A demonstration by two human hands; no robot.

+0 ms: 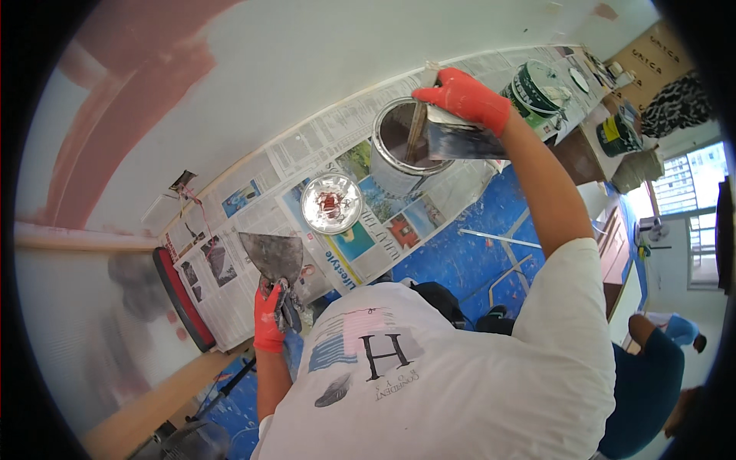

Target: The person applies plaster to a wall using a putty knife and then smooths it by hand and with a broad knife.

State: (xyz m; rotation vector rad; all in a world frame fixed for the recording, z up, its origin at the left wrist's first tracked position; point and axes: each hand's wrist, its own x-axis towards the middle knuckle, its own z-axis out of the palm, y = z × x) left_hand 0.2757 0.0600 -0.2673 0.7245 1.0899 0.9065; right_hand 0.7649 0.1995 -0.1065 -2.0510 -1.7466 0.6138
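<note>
My left hand (269, 316), in a red glove, is closed round a wide putty knife (274, 256), its grey blade pointing away from me over the newspaper. My right hand (469, 98), also red-gloved, is at the rim of an open metal tin (383, 165). It grips a wide filling knife (469, 143) with a dark, smeared blade that hangs beside the rim. A flat stick or brush handle (415, 136) leans in the tin by my right fingertips; whether I hold it too, I cannot tell. A round shiny lid (331, 203) with red smears lies left of the tin.
Newspaper (295, 153) covers the bench along a pink-patched wall (138, 115). A green bucket (529, 96) stands at the far right, with a second tub (618, 135) beyond. At left lies a red-edged bar (182, 299). Wires (186, 184) stick out of the wall. Another person (652, 376) is at right.
</note>
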